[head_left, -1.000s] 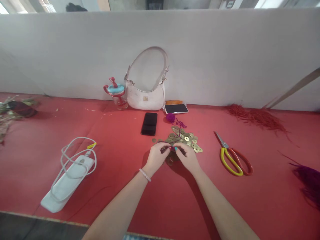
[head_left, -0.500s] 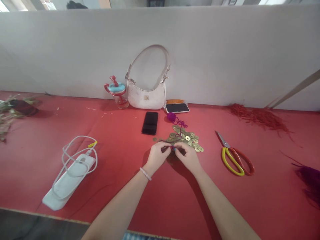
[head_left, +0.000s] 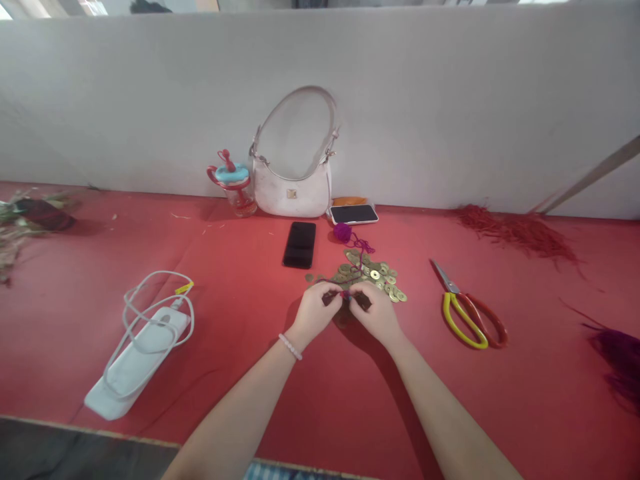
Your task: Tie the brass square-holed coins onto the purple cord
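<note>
Pinching shut, left hand (head_left: 314, 312) grips one end of the purple cord (head_left: 344, 293), which lies between both sets of fingertips. Right hand (head_left: 379, 313) pinches the other end, just before the brass coins (head_left: 381, 273); scissors (head_left: 467, 313) lie well apart.

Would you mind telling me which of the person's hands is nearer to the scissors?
Right. The right hand lies left of the scissors; the left hand sits farther left, beyond it.

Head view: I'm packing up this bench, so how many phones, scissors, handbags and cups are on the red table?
Phones: 2
Scissors: 1
Handbag: 1
Cup: 1
Total: 5
</note>
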The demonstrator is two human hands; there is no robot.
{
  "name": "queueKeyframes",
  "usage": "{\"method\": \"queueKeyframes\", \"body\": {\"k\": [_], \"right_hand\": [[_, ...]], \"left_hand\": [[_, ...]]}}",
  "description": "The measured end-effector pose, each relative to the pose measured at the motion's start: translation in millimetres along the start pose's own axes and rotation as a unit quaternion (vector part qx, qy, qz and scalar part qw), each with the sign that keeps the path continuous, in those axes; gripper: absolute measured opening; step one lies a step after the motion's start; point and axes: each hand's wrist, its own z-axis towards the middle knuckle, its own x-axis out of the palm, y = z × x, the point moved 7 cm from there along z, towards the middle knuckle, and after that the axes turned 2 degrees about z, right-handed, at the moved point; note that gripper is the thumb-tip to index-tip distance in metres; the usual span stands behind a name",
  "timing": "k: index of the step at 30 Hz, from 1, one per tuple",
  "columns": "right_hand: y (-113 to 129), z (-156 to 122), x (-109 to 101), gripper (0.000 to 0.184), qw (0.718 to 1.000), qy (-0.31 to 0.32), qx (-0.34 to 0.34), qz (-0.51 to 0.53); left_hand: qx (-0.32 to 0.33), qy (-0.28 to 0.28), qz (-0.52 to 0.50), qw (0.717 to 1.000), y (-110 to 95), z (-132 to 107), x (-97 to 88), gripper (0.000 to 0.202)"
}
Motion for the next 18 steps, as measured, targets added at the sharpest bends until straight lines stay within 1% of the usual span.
{"method": "queueKeyframes", "body": {"k": [6, 11, 15, 18], "right_hand": [[1.2, -1.0, 1.4, 0.008, 1.000, 0.005, 0.008, 0.018], [5.2, -0.1, -1.8, 0.010, 1.000, -0.011, -0.022, 0.009], [6.2, 0.6, -6.9, 0.009, 0.998, -0.030, -0.043, 0.017], [2.7, 0.5, -8.3, 0.009, 0.998, -0.035, -0.036, 0.031]], "left_hand": [[0.020, 0.016, 0.019, 0.999, -1.4, -0.5, 1.8, 0.015], [0.012, 0.037, 0.010, 0.999, -5.9, -1.7, 2.3, 0.014], [0.002, 0.077, -0.018, 0.997, -7.8, -4.9, 7.1, 0.011], [-0.023, 0.130, -0.063, 0.989, -4.5, -8.8, 14.4, 0.013]]}}
